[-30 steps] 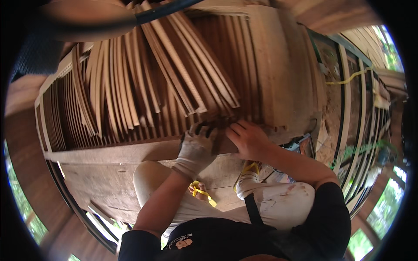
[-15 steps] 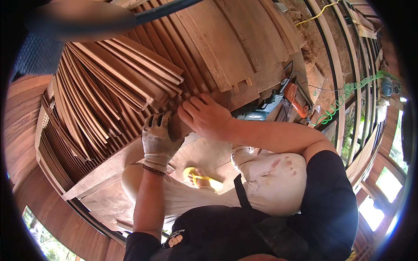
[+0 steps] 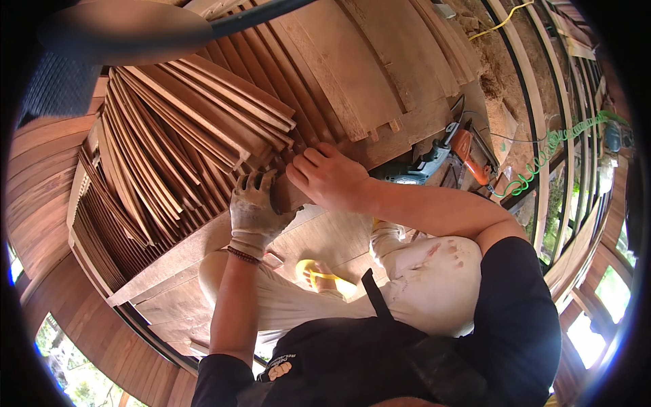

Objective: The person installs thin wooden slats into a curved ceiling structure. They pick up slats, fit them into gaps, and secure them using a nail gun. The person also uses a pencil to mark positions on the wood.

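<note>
Slats point(image 3: 196, 136) of thin brown wood lie fanned in a loose stack at the left, their near ends meeting both hands: the gloved left hand point(image 3: 254, 210) curls its fingers point(image 3: 252, 183) around the end of one piece, and the bare right hand point(image 3: 329, 178) presses its bent fingers together on the same spot. They look light, stiff and splintery (likely to snap if bent), so a hold near the end or along the edges seems best. Wider boards point(image 3: 366, 74) lie far right, a power tool point(image 3: 434, 159) and green coiled cord point(image 3: 549, 152) crowd the right.
</note>
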`<state>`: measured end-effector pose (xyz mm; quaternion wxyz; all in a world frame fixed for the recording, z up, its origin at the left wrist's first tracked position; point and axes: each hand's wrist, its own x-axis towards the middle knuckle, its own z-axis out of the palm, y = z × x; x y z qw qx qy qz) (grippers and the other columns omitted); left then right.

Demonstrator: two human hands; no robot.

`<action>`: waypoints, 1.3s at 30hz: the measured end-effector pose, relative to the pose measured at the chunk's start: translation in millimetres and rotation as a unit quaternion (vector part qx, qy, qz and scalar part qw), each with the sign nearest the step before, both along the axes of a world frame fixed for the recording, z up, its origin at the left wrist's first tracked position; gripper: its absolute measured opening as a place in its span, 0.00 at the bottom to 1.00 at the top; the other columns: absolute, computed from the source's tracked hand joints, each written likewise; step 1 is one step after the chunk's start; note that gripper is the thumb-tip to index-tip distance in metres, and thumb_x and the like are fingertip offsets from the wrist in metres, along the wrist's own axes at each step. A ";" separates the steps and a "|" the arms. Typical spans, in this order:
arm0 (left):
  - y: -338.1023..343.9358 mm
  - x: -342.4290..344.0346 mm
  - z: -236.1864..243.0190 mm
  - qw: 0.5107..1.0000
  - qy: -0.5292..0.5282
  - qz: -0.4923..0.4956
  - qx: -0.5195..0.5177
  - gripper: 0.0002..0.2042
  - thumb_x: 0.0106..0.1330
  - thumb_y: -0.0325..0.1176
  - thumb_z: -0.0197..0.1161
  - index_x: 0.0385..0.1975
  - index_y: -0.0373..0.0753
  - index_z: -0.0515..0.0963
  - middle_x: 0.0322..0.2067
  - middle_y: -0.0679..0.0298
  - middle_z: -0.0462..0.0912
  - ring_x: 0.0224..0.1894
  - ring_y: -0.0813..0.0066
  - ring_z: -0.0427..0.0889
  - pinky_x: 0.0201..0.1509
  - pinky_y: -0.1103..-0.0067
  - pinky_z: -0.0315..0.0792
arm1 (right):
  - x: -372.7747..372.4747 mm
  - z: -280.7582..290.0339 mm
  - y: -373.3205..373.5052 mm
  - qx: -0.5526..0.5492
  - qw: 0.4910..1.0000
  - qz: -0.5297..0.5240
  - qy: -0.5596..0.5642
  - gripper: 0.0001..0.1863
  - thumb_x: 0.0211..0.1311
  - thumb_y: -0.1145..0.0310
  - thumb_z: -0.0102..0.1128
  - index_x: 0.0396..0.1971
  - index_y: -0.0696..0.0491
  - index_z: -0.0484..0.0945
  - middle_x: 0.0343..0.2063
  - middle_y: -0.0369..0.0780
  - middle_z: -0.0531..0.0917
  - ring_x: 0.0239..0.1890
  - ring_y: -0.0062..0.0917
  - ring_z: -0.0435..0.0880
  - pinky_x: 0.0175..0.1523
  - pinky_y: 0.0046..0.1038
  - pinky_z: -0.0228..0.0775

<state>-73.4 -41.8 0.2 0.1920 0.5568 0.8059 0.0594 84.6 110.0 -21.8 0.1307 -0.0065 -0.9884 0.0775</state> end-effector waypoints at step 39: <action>13.0 -6.9 5.4 0.993 -0.102 -0.029 -0.051 0.40 0.47 0.54 0.78 0.62 0.45 0.76 0.65 0.54 0.71 0.68 0.52 0.70 0.67 0.58 0.70 | -7.2 10.9 8.9 -0.059 0.989 -0.005 -0.136 0.50 0.29 0.54 0.87 0.57 0.58 0.71 0.50 0.45 0.77 0.53 0.42 0.77 0.63 0.47 0.69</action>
